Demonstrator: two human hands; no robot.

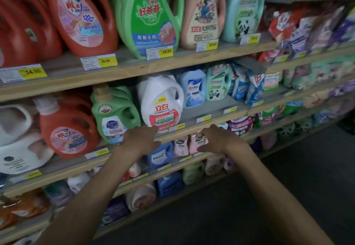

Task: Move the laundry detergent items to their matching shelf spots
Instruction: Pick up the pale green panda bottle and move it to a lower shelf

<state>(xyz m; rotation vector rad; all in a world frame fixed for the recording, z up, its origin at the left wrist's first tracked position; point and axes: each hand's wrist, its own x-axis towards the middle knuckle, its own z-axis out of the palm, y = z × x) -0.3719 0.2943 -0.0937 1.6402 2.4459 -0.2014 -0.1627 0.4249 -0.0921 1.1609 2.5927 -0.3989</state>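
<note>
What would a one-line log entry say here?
left hand: open, empty | right hand: open, empty | white jug: upright on shelf

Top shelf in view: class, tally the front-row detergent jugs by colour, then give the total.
Red jugs: 2
Green jug: 1
Pink jug: 1
Pale teal jug: 1
Total: 5

Left hand [141, 140] and right hand [216, 139] hover, fingers spread, below the white detergent jug [161, 100].
</note>
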